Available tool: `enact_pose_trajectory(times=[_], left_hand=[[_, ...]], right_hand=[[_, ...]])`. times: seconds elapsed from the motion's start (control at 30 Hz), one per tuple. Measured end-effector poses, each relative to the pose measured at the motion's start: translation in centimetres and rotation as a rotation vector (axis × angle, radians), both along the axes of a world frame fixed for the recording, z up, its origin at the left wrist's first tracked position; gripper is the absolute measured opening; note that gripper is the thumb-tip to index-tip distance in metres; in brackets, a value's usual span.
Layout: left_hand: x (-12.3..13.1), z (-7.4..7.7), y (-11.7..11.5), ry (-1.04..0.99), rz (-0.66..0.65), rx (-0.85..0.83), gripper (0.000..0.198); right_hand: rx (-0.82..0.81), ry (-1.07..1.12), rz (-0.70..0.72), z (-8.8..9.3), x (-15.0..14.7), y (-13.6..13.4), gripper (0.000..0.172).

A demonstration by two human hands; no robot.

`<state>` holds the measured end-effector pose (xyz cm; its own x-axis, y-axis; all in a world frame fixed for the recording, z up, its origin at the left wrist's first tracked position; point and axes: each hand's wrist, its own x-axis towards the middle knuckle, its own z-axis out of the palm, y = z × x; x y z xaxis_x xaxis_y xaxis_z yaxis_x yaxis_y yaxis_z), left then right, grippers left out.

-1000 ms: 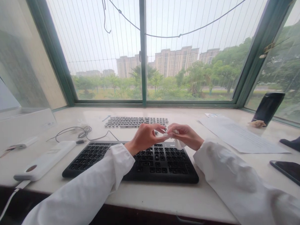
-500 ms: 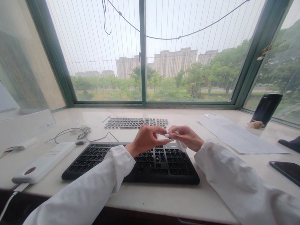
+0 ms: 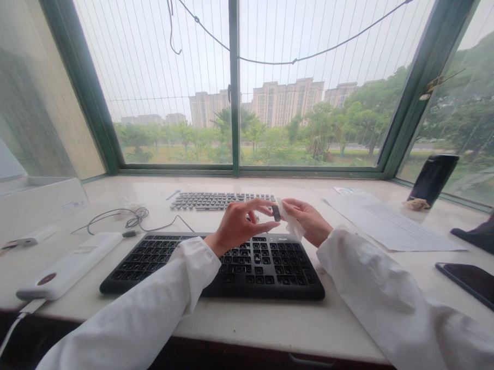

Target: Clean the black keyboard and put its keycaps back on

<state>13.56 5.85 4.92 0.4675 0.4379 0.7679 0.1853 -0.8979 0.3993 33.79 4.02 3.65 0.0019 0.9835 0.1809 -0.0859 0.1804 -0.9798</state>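
Observation:
Between the thumb and index finger of my left hand (image 3: 242,223) is a small black keycap (image 3: 276,213), held up above the keyboard. My right hand (image 3: 308,219) pinches a crumpled white tissue (image 3: 293,225), which lies right beside the keycap. Below both hands sits a black keyboard base (image 3: 260,291) with its key sockets bare. Behind it, loose keycaps (image 3: 206,200) lie in rows on the white desk. My left forearm covers part of the keyboard's middle.
To the left are a white power bank (image 3: 78,263) with a cable, a thin black cord (image 3: 139,214) and a white box (image 3: 63,196). On the right lie a paper sheet (image 3: 391,222), a phone (image 3: 478,286) and an upright dark phone (image 3: 433,179). The window stands behind the desk.
The keycap has turned so its dark face shows, and the white tissue has moved off it to its right side. My hands have stayed nearly in the same place.

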Motion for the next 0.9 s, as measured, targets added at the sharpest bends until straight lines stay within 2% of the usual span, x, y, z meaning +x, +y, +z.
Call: enact_pose_trajectory(times=[0.1, 0.17, 0.33, 0.5, 0.63, 0.9], left_hand=[[0.0, -0.1, 0.2, 0.001, -0.009, 0.031, 0.04], [0.0, -0.2, 0.2, 0.022, 0.012, 0.034, 0.039], [0.1, -0.3, 0.3, 0.08, 0.102, 0.036, 0.038], [0.1, -0.2, 0.3, 0.112, 0.139, 0.05, 0.036], [0.0, -0.1, 0.3, 0.152, 0.18, 0.105, 0.034], [0.1, -0.3, -0.1, 0.324, 0.383, 0.3, 0.029]], right_hand=[[-0.082, 0.094, 0.19, 0.3, -0.4, -0.4, 0.041], [-0.092, 0.137, 0.264, 0.5, -0.8, -0.8, 0.038], [-0.132, 0.149, 0.309, 0.7, -1.3, -1.2, 0.033], [-0.161, 0.1, 0.306, 0.8, -1.1, -1.4, 0.039], [-0.089, 0.032, 0.285, 0.5, -0.9, -1.1, 0.041], [0.056, -0.249, 0.004, 0.5, -1.2, -1.1, 0.047]])
